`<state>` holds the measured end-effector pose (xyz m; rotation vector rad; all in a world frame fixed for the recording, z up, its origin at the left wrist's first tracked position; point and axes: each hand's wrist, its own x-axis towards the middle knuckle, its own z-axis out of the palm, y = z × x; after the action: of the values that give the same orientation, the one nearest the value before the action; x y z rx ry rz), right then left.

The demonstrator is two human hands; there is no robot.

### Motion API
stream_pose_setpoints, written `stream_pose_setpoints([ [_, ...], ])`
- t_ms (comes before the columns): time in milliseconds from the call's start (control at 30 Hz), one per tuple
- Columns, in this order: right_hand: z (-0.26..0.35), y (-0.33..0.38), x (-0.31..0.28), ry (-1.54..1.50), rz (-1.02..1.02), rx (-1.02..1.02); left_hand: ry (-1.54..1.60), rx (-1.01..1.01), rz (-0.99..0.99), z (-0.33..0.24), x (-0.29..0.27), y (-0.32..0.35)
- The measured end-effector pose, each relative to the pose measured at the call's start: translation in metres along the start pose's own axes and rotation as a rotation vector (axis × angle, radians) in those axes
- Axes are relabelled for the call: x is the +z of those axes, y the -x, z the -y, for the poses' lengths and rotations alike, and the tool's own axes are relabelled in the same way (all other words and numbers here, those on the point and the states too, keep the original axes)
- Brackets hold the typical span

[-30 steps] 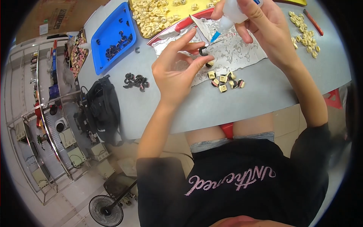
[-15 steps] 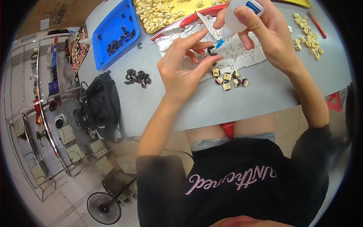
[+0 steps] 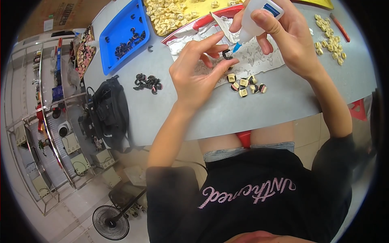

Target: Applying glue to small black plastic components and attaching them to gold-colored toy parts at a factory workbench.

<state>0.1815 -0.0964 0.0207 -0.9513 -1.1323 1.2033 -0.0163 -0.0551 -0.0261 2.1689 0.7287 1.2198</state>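
Observation:
My left hand [image 3: 196,73] pinches a small black ring-shaped part [image 3: 227,54] between thumb and fingertips above a sheet of crinkled foil [image 3: 259,56]. My right hand [image 3: 287,36] grips a white squeeze bottle [image 3: 255,18] tilted down, its blue nozzle touching the black part. Just below the foil lies a cluster of several small cream-and-black assembled pieces [image 3: 245,85] on the grey table [image 3: 259,109].
A blue tray [image 3: 121,34] with black parts sits at the far left, a loose pile of black parts [image 3: 148,82] beside it. A yellow tray of cream pieces [image 3: 174,14] stands behind. More cream pieces [image 3: 330,42] lie at right. A black bag [image 3: 107,111] hangs off the table's left edge.
Both hands have stayed together over the foil; the bottle's nozzle has come down onto the black part held in my left fingers.

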Motion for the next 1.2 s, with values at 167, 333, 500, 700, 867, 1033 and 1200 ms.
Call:
stream_pose_setpoints([
  [167, 0.001, 0.001, 0.000, 0.013, -0.015, -0.014, -0.012, 0.005, 0.004, -0.001, 0.000, -0.001],
  [333, 0.005, -0.002, -0.004, 0.040, -0.023, 0.013, -0.011, 0.018, -0.009, -0.001, 0.000, -0.001],
  [500, 0.006, -0.004, -0.014, 0.204, 0.073, -0.048, -0.004, 0.016, 0.000, -0.001, 0.000, 0.000],
  [700, 0.009, -0.005, -0.015, 0.218, 0.091, -0.033, -0.006, 0.005, 0.015, -0.002, 0.001, 0.000],
  [867, 0.021, -0.009, -0.016, 0.297, 0.105, 0.039, 0.025, -0.004, 0.011, -0.004, 0.003, 0.000],
  [1033, 0.016, -0.005, 0.002, 0.143, -0.081, 0.177, 0.024, -0.006, 0.019, -0.003, 0.002, 0.001],
  [1200, 0.009, -0.006, -0.018, 0.238, 0.112, -0.056, 0.020, -0.003, 0.020, -0.003, 0.002, 0.000],
])
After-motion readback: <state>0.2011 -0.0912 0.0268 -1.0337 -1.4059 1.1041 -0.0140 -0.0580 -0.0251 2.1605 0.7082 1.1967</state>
